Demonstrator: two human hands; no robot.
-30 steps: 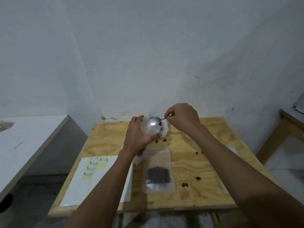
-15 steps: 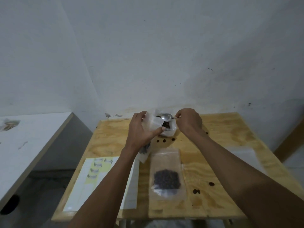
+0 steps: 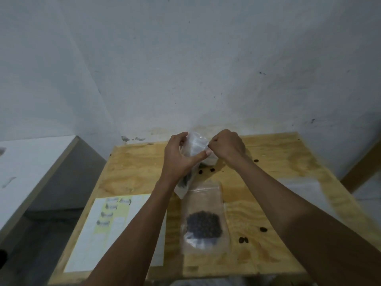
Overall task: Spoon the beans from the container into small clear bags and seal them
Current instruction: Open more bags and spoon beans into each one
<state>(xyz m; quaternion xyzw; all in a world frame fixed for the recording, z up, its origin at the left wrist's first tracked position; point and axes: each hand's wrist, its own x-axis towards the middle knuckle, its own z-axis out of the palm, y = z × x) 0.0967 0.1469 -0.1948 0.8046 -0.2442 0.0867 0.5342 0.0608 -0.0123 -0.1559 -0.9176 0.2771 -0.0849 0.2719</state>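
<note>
Plywood table (image 3: 132, 172) against a white wall. White paper sheet (image 3: 99, 240) at near left edge. Filled clear bag (image 3: 203, 219) lies flat mid-table, dark beans inside. Left hand (image 3: 179, 159), fingers and thumb curled, holds a second clear bag (image 3: 194, 147) upright above the far edge. Right hand (image 3: 226, 145) fisted at its mouth; contents of the grip hidden. Loose beans (image 3: 243, 240) scattered on wood.

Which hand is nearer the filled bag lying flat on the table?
Left, though only slightly. The left hand is above the filled bag toward its left corner; the right hand is farther back, by the wall.
</note>
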